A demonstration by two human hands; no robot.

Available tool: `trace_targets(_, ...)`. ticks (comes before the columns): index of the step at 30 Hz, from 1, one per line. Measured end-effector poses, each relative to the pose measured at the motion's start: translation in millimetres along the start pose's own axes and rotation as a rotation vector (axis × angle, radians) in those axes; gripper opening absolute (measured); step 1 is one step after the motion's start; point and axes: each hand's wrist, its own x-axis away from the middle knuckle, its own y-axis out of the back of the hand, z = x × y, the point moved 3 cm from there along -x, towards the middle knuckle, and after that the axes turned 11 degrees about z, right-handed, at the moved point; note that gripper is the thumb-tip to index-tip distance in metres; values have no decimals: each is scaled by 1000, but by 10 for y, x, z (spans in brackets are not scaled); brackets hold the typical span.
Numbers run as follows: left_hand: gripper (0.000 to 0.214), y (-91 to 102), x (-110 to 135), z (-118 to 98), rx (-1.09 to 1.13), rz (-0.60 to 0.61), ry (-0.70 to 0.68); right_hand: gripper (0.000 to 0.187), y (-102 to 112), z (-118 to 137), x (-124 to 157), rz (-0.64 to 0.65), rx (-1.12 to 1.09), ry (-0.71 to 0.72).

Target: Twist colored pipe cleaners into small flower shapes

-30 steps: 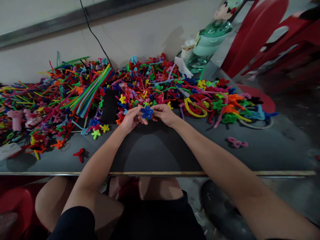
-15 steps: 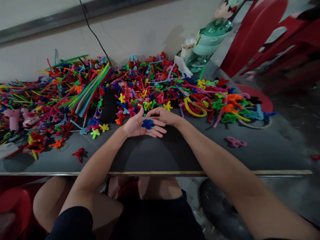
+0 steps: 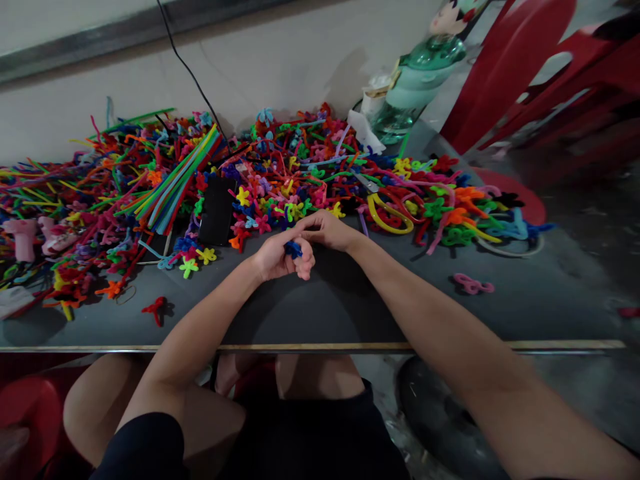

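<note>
A dark blue pipe-cleaner flower (image 3: pixel 293 250) rests in my left hand (image 3: pixel 280 259), whose fingers are curled round it so that only part of it shows. My right hand (image 3: pixel 327 231) is just beyond and to the right, its fingertips meeting the left hand near the thumb. Its fingers are bent together, and whether anything small lies between them is hidden. Both hands are over the dark table (image 3: pixel 320 313), close to the heap of colourful pipe-cleaner flowers (image 3: pixel 270 187).
A black phone (image 3: pixel 217 210) and a bundle of straight pipe cleaners (image 3: pixel 183 180) lie left of the hands. Yellow-handled scissors (image 3: pixel 387 213) lie to the right. A green bottle (image 3: pixel 413 90) stands at the back. A pink twisted piece (image 3: pixel 473 285) and a red one (image 3: pixel 156 310) lie nearer.
My left hand was stretched flat with the blue flower on its open palm; now its fingers have curled in round it. My right hand has barely moved.
</note>
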Motion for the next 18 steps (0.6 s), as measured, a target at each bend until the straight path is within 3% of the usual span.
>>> trace_targets(6,72,99,-6,-137,-118,-176,-286,34,27,-76,-35,-178,-87,48)
trace_targets(11,58,309,29,-214,-200,-435,-479,40,29,-14,10,-610,42,115)
trace_targets(13,52,398,42,-207,-239,-533,-540,39,-25,100,73,-714,163,169)
trace_targets(15,51,449,29,-175,-290,-567,-560,34,-110,220,121,-709,326,215)
trace_targets(18,51,467,-13,-108,-436,-604,-585,30,-237,300,122,-577,544,221)
